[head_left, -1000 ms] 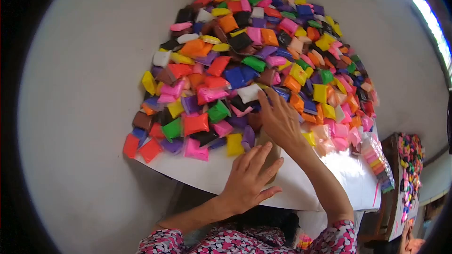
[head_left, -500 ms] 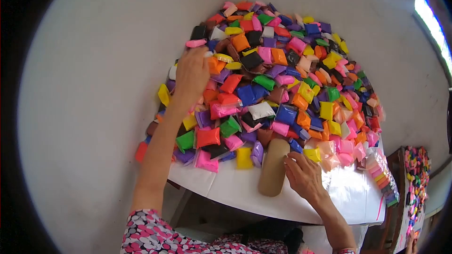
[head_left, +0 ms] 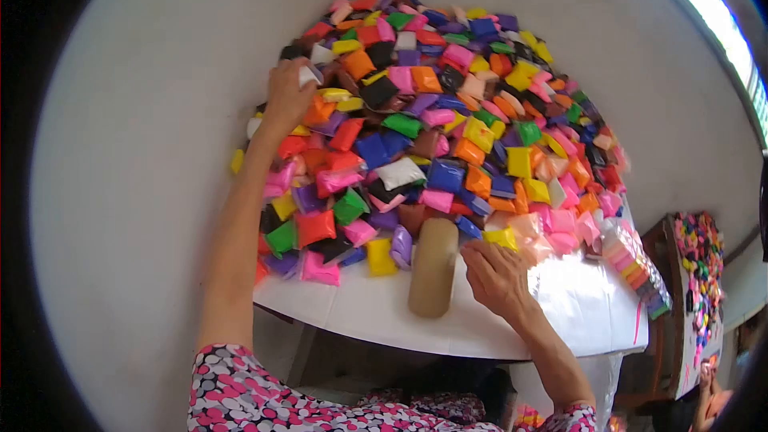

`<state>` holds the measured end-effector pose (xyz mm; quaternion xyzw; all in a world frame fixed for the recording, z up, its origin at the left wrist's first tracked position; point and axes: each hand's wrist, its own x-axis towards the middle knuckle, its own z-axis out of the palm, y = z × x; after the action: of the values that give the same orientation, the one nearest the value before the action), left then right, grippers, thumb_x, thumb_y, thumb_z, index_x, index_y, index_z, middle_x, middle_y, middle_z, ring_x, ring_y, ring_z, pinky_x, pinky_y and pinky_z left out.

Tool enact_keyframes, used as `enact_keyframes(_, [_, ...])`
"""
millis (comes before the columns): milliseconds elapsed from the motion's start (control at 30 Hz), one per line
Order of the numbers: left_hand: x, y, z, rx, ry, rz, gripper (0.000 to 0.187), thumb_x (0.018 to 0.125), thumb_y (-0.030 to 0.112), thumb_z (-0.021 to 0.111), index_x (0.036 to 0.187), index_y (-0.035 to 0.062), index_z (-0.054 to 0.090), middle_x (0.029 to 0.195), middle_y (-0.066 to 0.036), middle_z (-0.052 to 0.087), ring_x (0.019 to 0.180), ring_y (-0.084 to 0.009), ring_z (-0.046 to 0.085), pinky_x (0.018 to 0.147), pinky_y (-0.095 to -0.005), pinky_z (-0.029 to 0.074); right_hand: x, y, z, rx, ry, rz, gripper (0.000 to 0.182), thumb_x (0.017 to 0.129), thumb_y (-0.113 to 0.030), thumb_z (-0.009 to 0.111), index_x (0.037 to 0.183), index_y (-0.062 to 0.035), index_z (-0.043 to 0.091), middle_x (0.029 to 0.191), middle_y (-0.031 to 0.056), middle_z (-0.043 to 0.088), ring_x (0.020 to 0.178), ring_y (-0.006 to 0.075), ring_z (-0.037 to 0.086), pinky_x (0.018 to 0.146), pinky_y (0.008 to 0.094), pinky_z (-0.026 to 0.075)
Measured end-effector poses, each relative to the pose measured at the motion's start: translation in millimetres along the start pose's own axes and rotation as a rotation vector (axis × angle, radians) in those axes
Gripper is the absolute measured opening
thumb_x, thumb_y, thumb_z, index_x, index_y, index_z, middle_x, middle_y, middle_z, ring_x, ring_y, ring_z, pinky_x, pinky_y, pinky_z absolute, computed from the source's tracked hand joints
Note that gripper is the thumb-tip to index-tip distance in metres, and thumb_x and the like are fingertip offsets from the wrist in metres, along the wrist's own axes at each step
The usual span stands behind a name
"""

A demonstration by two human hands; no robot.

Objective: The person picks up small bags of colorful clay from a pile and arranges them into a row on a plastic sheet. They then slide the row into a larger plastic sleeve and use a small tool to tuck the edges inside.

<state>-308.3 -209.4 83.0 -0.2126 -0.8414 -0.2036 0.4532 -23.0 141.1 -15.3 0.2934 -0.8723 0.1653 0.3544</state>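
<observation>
My left hand [head_left: 290, 100] reaches to the far left side of a big heap of small coloured packets [head_left: 400, 124]. Its fingers are closed about a small white packet [head_left: 309, 75], partly covered by them. Near the front edge of the table, my right hand [head_left: 498, 278] has its fingers curled and pressed together; whatever may be in them is hidden. Just left of it lies a tan, smooth, rounded cylinder [head_left: 434, 268]. A yellow packet [head_left: 501, 238] and a blue packet [head_left: 469, 228] lie just beyond the right fingertips.
The heap rests on a white-covered table [head_left: 352, 312] against the walls. A clear-wrapped stack of coloured packets [head_left: 636, 268] lies at the right edge. Farther right, a second table [head_left: 686, 352] bears more packets, with another person's hand [head_left: 707, 372] beside it.
The camera view has shifted, so the heap and table appear farther left and slightly higher. My left hand stays at the white packet. More of the other person shows at lower right.
</observation>
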Motion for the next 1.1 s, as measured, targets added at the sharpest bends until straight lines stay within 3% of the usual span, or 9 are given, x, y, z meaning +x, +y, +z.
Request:
enact_keyframes(67, [-14.2,55.0,-21.8,-0.074,0.158,0.060,0.046,0.082,0.007,0.062,0.127,0.0023,0.052,0.119,-0.018,0.056,0.108,-0.0322,0.056,0.094,-0.0419,0.045,8.7,-5.4,-3.3,0.117,0.109,0.071,0.020,0.078,-0.001,0.068,0.097,-0.0027,0.064,0.091,0.0089,0.066,0.073,0.0233,0.065,0.061,0.0318,0.051])
enact_keyframes(167, [-66.3,172.1,-49.9,-1.051,-0.086,-0.268,0.055,0.086,-0.003,0.061,0.137,0.0018,0.043,0.123,-0.008,0.052,0.113,-0.0151,0.052,0.099,-0.0296,0.043,27.1,-25.5,-24.4,0.493,-0.035,0.518,0.017,0.088,-0.010,0.067,0.103,-0.0012,0.065,0.089,0.0064,0.067,0.071,0.0148,0.063,0.061,0.0270,0.049])
enact_keyframes(300, [-125.4,255.9,-45.1,-1.351,-0.096,-0.384,0.062,0.086,-0.001,0.068,0.141,0.0041,0.040,0.123,-0.008,0.051,0.111,-0.0162,0.053,0.096,-0.0296,0.045,52.8,-38.9,-27.0,1.078,0.163,0.749,0.026,0.097,-0.021,0.061,0.111,0.0008,0.064,0.087,0.0013,0.065,0.076,0.0062,0.058,0.061,0.0233,0.048])
enact_keyframes(467, [-159.6,293.3,-35.3,-1.371,-0.191,-0.445,0.062,0.086,-0.002,0.067,0.141,0.0023,0.039,0.126,-0.012,0.052,0.115,-0.0179,0.052,0.099,-0.0315,0.044,42.0,-29.1,-26.5,0.943,0.310,0.751,0.023,0.096,-0.022,0.062,0.097,0.0008,0.067,0.073,-0.0006,0.062,0.064,0.0047,0.054,0.056,0.0205,0.044])
enact_keyframes(567, [-160.4,295.0,-50.5,-1.556,-0.314,-0.319,0.060,0.086,-0.001,0.066,0.140,0.0016,0.040,0.127,-0.014,0.052,0.117,-0.0197,0.053,0.101,-0.0330,0.043,26.8,-20.4,-38.0,0.967,0.360,0.817,0.026,0.096,-0.022,0.063,0.084,0.0004,0.068,0.063,-0.0025,0.057,0.056,0.0038,0.049,0.051,0.0205,0.039])
enact_keyframes(700, [-180.6,284.6,-43.4,-1.444,-0.367,-0.281,0.041,0.088,0.004,0.065,0.125,0.0017,0.049,0.117,-0.010,0.058,0.105,-0.0170,0.058,0.090,-0.0303,0.047,9.0,-16.6,-39.7,0.856,0.412,0.849,0.033,0.097,-0.021,0.060,0.072,0.0010,0.064,0.059,-0.0021,0.054,0.053,0.0041,0.047,0.048,0.0226,0.035])
enact_keyframes(733, [-182.5,287.4,-46.4,-1.393,-0.377,-0.302,0.027,0.089,0.009,0.067,0.112,0.0017,0.055,0.106,-0.008,0.062,0.092,-0.0137,0.060,0.080,-0.0287,0.049,5.0,-14.3,-38.5,0.721,0.397,0.811,0.036,0.097,-0.020,0.060,0.070,0.0029,0.060,0.057,-0.0004,0.052,0.052,0.0052,0.046,0.047,0.0250,0.034])
enact_keyframes(933, [-184.5,289.8,-52.1,-1.037,-0.453,-0.102,0.021,0.087,0.012,0.071,0.100,0.0006,0.058,0.086,-0.008,0.060,0.073,-0.0186,0.056,0.063,-0.0324,0.044,-5.8,-11.7,-37.4,0.579,0.412,0.812,0.035,0.094,-0.017,0.059,0.067,0.0055,0.054,0.053,0.0028,0.047,0.053,0.0068,0.041,0.048,0.0297,0.034])
enact_keyframes(1100, [-185.5,297.1,-48.7,-0.957,-0.414,0.050,0.016,0.086,0.008,0.069,0.092,0.0003,0.056,0.079,-0.011,0.054,0.069,-0.0245,0.052,0.060,-0.0329,0.042,-14.5,-5.3,-27.9,0.575,0.399,0.890,0.034,0.092,-0.016,0.058,0.065,0.0048,0.054,0.051,0.0045,0.048,0.052,0.0087,0.045,0.048,0.0313,0.036])
